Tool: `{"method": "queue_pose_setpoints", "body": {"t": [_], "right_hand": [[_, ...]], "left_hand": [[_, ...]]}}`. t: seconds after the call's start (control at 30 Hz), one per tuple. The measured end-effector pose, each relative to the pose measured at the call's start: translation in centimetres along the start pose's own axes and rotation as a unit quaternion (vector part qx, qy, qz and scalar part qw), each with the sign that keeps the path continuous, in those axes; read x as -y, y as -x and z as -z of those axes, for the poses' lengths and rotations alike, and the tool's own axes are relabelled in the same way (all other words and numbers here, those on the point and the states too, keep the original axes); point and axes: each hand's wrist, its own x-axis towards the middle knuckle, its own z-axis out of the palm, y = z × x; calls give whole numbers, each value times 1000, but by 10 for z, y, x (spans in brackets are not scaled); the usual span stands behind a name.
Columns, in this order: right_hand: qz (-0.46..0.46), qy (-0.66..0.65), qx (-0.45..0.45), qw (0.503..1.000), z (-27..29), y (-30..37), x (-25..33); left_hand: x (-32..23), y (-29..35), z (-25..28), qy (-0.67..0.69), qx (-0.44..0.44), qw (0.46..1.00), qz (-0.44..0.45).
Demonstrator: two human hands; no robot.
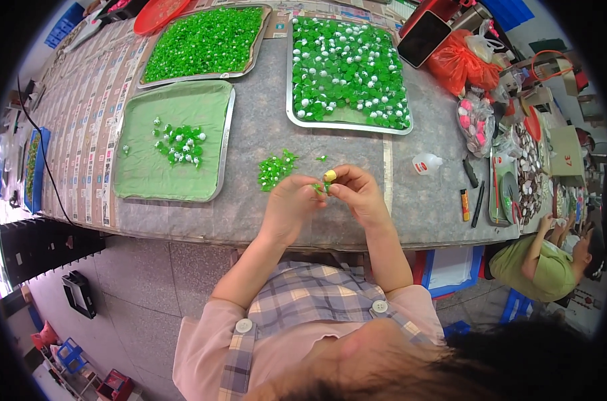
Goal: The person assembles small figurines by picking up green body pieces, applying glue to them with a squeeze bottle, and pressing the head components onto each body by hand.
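Note:
My left hand (286, 206) and my right hand (358, 197) meet over the table's near part, fingertips pinched together. Between them is a small green plastic piece (321, 188), partly covered by the fingers. A yellow finger cot (329, 175) covers one fingertip of the right hand. Just beyond the left hand lies a loose pile of small green pieces with white bits (274, 170). One stray green piece (321, 158) rests beside that pile. Left of the hands, a tray with a pale green lining (176, 185) holds several green pieces with white patterned balls (183, 145).
Farther back stand a tray of green pieces (206, 41) and a tray of green pieces with white balls (347, 63). To the right lie a squeeze bottle (426, 164), an orange tube (464, 204), a black pen (478, 204) and a red bag (454, 67). Another person (537, 267) sits far right.

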Motion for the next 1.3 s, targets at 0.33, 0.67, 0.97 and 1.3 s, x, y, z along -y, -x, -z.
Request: {"method": "queue_pose_setpoints", "body": {"t": [0.33,0.67,0.97,1.3], "right_hand": [[106,128,-80,983,-12,12,-4],[11,-23,-7,1000,-4,10,1],[70,68,-47,994,-8,16,13],[62,132,-66,987,-14,17,12]], "left_hand": [[0,1,-3,12,-5,1000,14],[1,1,3,45,49,997,47],[4,0,2,29,12,999,35],[8,2,-2,-66,-15,997,-40]]}}
